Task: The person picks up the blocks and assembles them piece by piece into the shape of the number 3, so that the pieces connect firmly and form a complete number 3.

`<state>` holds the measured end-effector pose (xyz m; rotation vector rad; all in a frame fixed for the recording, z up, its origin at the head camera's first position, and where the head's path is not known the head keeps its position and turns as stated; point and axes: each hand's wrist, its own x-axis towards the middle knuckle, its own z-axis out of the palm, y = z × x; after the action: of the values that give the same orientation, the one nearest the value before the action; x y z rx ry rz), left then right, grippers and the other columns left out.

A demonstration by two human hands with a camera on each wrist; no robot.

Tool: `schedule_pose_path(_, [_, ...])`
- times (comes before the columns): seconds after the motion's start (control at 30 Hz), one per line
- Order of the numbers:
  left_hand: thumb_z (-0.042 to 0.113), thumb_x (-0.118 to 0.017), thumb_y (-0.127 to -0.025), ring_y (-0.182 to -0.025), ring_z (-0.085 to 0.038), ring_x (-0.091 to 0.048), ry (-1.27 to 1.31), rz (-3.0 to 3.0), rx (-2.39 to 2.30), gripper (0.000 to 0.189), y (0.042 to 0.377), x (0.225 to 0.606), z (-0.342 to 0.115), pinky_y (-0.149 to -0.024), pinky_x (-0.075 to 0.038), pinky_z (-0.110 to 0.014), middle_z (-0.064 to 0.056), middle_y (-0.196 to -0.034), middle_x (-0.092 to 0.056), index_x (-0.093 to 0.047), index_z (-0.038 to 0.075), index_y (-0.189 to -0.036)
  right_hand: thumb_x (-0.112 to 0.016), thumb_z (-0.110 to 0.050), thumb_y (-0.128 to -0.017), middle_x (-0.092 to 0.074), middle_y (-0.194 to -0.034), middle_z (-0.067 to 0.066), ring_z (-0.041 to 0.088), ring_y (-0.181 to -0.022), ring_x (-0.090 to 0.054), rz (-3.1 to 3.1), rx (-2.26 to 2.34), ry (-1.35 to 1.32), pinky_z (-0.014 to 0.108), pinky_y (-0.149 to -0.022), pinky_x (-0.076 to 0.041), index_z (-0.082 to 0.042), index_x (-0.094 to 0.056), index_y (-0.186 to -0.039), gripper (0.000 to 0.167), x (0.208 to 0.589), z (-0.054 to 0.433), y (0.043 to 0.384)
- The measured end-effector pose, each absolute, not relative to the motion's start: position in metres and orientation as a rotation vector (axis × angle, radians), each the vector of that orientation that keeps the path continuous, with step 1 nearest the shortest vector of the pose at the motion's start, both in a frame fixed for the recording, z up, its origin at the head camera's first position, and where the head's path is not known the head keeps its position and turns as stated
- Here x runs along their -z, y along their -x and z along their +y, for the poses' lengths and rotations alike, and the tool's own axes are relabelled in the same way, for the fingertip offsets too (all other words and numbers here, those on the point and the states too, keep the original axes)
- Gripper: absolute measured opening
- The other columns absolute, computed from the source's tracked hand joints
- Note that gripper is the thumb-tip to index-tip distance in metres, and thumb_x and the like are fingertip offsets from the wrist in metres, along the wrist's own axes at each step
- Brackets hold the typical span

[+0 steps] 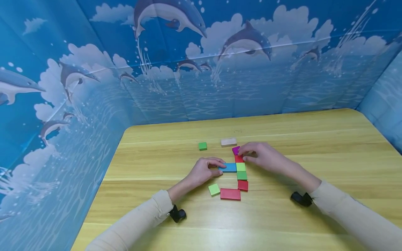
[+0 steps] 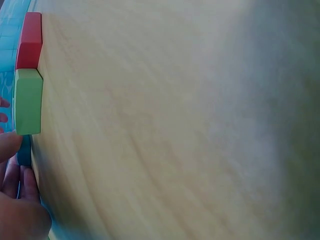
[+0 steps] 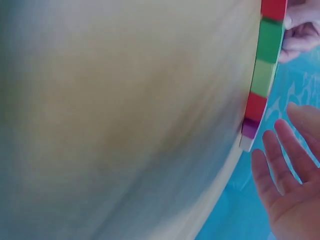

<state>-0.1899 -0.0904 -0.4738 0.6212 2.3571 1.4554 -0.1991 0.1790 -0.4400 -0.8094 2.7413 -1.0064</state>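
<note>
On the table, my left hand pinches the left end of a blue rectangular block, thumb on the near side and fingers on the far side. The block's right end meets a column of small square blocks. From far to near these are purple, red, light green, green and red. My right hand is at the column's far end, fingertips by the purple and red blocks. In the right wrist view its fingers are loosely extended, with nothing gripped.
A larger red rectangular block and a turned light green square lie near my left hand. Farther back are a green square and a pale rectangular block. A dolphin-print curtain hangs behind the wooden table.
</note>
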Motion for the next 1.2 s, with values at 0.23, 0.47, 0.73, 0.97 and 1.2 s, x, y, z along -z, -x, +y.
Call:
schedule_pose_path(0.23, [0.003,-0.073,-0.088,-0.117,-0.010,-0.056,-0.627,2.356,-1.456,0.018,0.190,0.473,-0.089,-0.101,-0.043,-0.028,0.004,-0.115,-0.069,-0.078,0.009,-0.104,-0.073,-0.010,-0.089,-0.065,-0.123,0.001,0.028,-0.119,-0.057,2.757,0.959,0.897,0.052,-0.099,-0.045,-0.019,-0.074,-0.113,0.025,0.445,0.177,0.182])
schedule_pose_path(0.47, [0.002,-0.072,-0.088,-0.118,-0.011,-0.056,-0.631,2.350,-1.458,0.018,0.190,0.473,-0.088,-0.101,-0.043,-0.029,0.003,-0.116,-0.068,-0.078,0.009,-0.104,-0.075,-0.015,-0.089,-0.064,-0.126,0.000,0.029,-0.121,-0.055,2.758,0.894,0.879,0.051,-0.099,-0.045,-0.020,-0.074,-0.112,0.024,0.445,0.175,0.169])
schedule_pose_path(0.73, [0.003,-0.072,-0.088,-0.118,-0.013,-0.056,-0.608,2.355,-1.459,0.019,0.190,0.475,-0.089,-0.101,-0.044,-0.029,0.005,-0.116,-0.068,-0.078,0.011,-0.104,-0.076,-0.016,-0.087,-0.062,-0.128,0.004,0.031,-0.120,-0.054,2.788,0.834,0.890,0.051,-0.097,-0.047,-0.016,-0.073,-0.114,0.027,0.447,0.172,0.161])
schedule_pose_path(0.97, [-0.003,-0.070,-0.088,-0.121,-0.023,-0.055,-0.593,2.339,-1.482,0.019,0.185,0.467,-0.085,-0.103,-0.043,-0.039,-0.006,-0.119,-0.067,-0.076,0.002,-0.106,-0.076,-0.016,-0.087,-0.062,-0.127,0.004,0.029,-0.119,-0.055,2.835,0.812,0.896,0.050,-0.098,-0.047,-0.013,-0.073,-0.113,0.026,0.449,0.170,0.157])
schedule_pose_path(1.2, [-0.008,-0.066,-0.088,-0.119,-0.029,-0.056,-0.620,2.320,-1.488,0.018,0.171,0.433,-0.084,-0.100,-0.045,-0.045,-0.018,-0.119,-0.065,-0.072,-0.008,-0.105,-0.076,-0.017,-0.087,-0.062,-0.127,0.004,0.029,-0.120,-0.055,2.853,0.837,0.884,0.049,-0.098,-0.047,-0.012,-0.075,-0.111,0.025,0.450,0.169,0.156])
